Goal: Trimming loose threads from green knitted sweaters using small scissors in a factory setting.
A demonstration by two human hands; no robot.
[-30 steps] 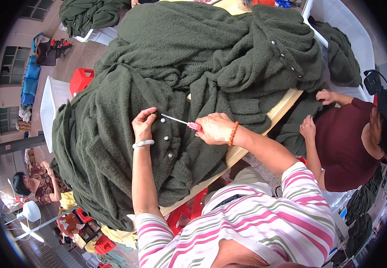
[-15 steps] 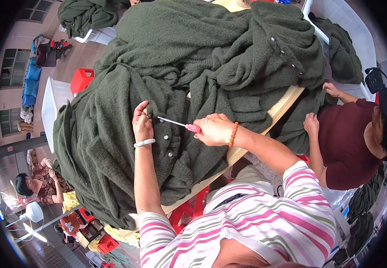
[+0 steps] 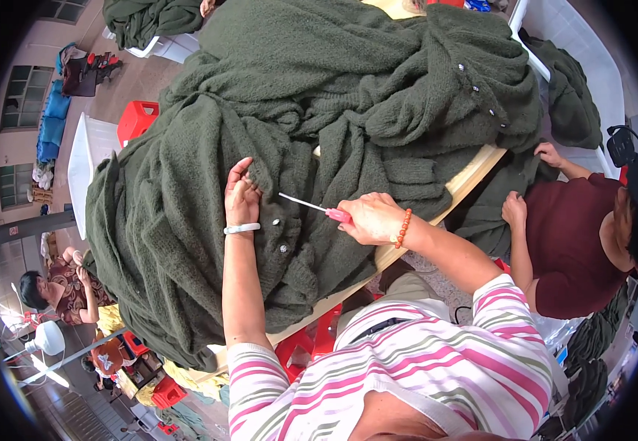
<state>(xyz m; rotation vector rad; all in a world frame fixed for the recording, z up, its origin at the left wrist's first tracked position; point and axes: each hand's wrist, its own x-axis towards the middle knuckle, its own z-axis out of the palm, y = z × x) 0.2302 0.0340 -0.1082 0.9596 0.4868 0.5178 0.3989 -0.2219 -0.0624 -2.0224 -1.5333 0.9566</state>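
A dark green knitted cardigan (image 3: 186, 191) with small shiny buttons lies heaped in front of me. My left hand (image 3: 243, 197) pinches its button edge, forefinger raised and the other fingers curled. The fingertips partly hide the pinched knit. In my right hand (image 3: 372, 218) is a pink-handled tool with a thin metal shaft (image 3: 303, 201), gripped by the handle. Its shaft points left toward my left hand, and the tip stands a short way from those fingers. I cannot make out the shape of the tip.
More green knitwear (image 3: 319, 51) covers the wooden-edged table (image 3: 473, 173). At right, a co-worker in a dark red top (image 3: 572, 242) handles green fabric. White bins (image 3: 583, 66) stand beyond, and a red stool (image 3: 136, 121) is at the left. Another person (image 3: 69, 290) sits far left.
My right hand has drawn the tool slightly right, and its tip has come away from the knit by my left fingers. My left hand, still pinching the edge, sits a little further right.
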